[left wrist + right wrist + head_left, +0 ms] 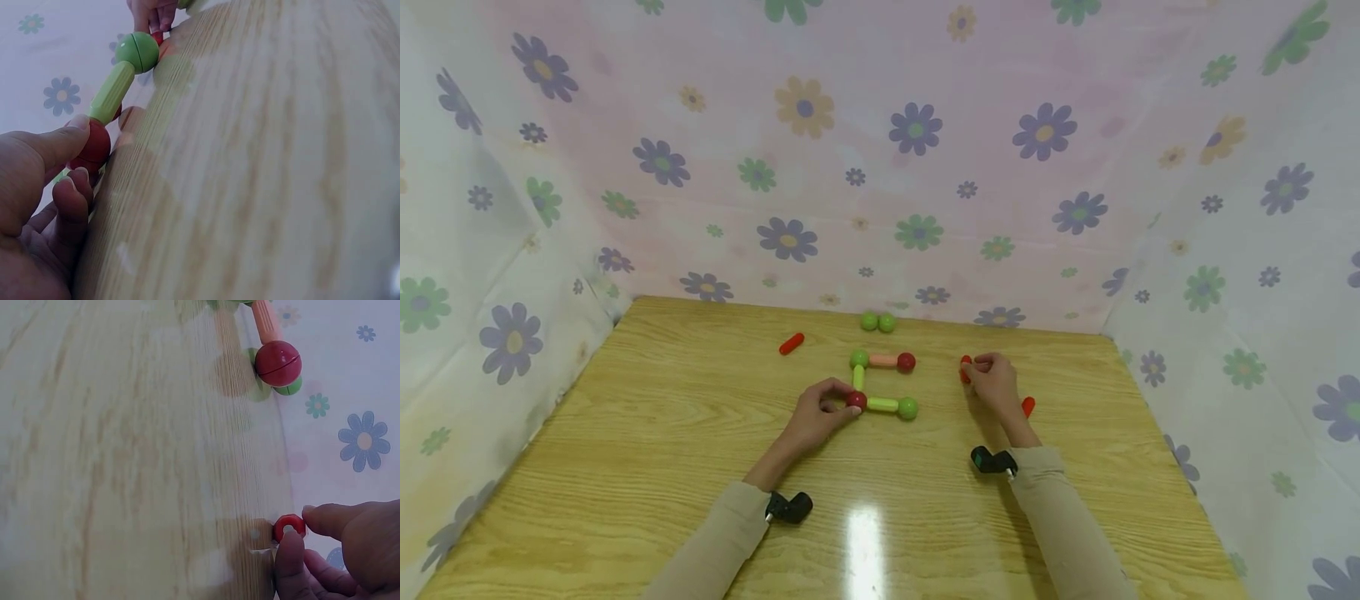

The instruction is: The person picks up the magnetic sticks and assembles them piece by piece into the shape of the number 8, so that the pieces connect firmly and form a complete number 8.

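Observation:
My left hand (816, 414) grips a dark red ball (95, 147) at the lower-left corner of a C-shaped assembly of balls and rods lying on the table. From that ball one lime rod (882, 404) runs right to a green ball (907, 408). Another lime rod (858, 379) leads away to a second green ball (860, 359), where a salmon rod (883, 361) joins a dark red ball (906, 362). Right of the assembly, my right hand (995, 385) pinches a short red rod (289, 527) between thumb and fingers, its round end showing in the right wrist view.
Two loose green balls (887, 322) sit side by side near the back edge. A red rod (792, 343) lies at the back left, and another red rod (1028, 407) is beside my right wrist. Flower-patterned cloth (865, 208) surrounds the wooden table (647, 433) at the back and sides.

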`<state>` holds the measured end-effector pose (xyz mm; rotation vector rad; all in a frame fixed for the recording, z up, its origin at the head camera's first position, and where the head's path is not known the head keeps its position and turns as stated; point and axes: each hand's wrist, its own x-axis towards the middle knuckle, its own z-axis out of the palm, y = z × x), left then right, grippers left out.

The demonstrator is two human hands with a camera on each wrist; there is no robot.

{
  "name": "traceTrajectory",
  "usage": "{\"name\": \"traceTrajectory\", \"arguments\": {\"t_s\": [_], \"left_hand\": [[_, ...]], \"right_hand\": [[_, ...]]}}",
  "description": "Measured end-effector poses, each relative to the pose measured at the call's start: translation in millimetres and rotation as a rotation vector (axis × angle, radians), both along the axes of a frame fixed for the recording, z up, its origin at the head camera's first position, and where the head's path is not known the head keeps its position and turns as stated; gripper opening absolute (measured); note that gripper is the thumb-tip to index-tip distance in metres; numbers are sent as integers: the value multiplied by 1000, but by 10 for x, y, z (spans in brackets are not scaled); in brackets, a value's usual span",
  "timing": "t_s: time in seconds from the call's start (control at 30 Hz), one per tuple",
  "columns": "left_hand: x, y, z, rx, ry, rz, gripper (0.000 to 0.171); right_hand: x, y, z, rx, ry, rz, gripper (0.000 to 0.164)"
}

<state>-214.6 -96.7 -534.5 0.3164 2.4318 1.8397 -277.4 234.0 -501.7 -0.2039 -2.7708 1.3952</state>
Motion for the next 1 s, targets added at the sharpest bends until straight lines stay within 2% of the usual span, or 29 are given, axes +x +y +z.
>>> {"name": "traceTrajectory", "arguments": {"t_s": [0.23, 0.37, 0.53, 1.0], "left_hand": [[-7, 20, 10, 5, -19, 7, 27], [-11, 36, 5, 12, -11, 18, 26], [-5, 55, 12, 19, 2, 28, 25], [-18, 106, 32, -26, 40, 73, 24]], "right_hand": [[14, -1, 24, -2, -8, 4, 39], [7, -4, 33, -16, -1, 6, 34], [-5, -9, 37, 18, -1, 4, 33], [1, -40, 59, 51, -38, 40, 29]]}}
